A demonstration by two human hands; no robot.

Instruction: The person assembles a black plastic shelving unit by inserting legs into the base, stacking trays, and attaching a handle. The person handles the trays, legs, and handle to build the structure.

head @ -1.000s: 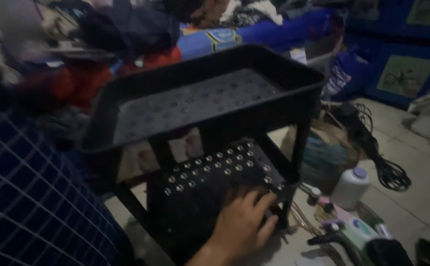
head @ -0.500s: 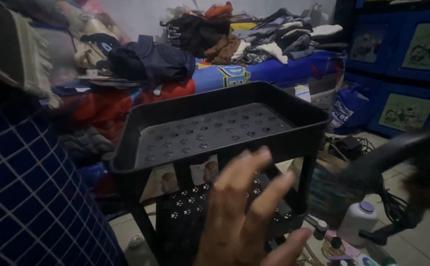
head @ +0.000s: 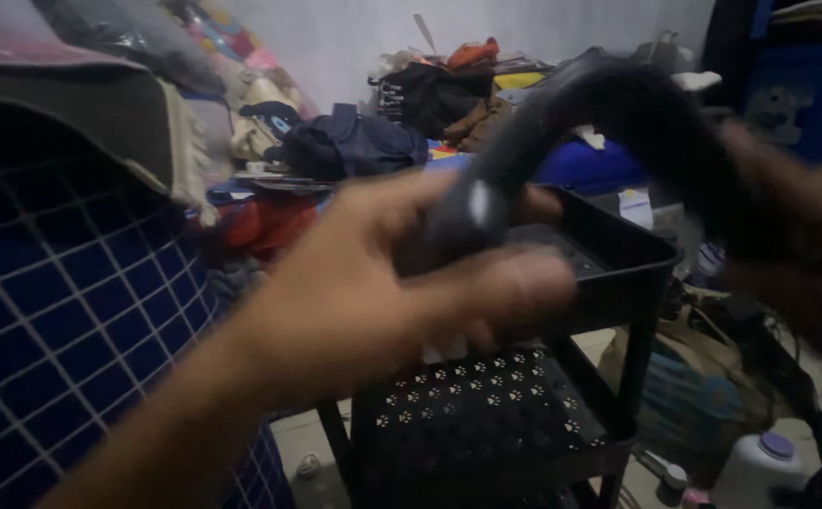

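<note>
A curved black handle bar (head: pixel 562 113) was held up in front of the camera, above the top tray (head: pixel 618 254) of a black perforated cart, with the lower shelf (head: pixel 477 415) of that cart seen beneath. The left hand (head: pixel 383 283) was wrapped around the bar's lower left end, its grip closed on the bar with the thumb lying across the front. The right hand (head: pixel 788 207) was badly blurred at the bar's other end; it seemed to be closed on that end, but the blur left this uncertain. The bar was judged to be a stiff moulded plastic or coated tube, light enough to be carried by one hand, smooth and perhaps a little slippery, and not fragile. The two straight ends were judged the best places to be taken hold of, since the arch between them would turn in the hand. Its long axis was laid roughly left to right across the view, the arch being raised toward the top and the two ends pointed downward, the left end toward the tray. A blue gridded panel (head: pixel 62 311) was seen at the left, piled clothes (head: pixel 354 141) behind, and a white bottle with a purple cap (head: pixel 760 467) on the floor at the lower right.
</note>
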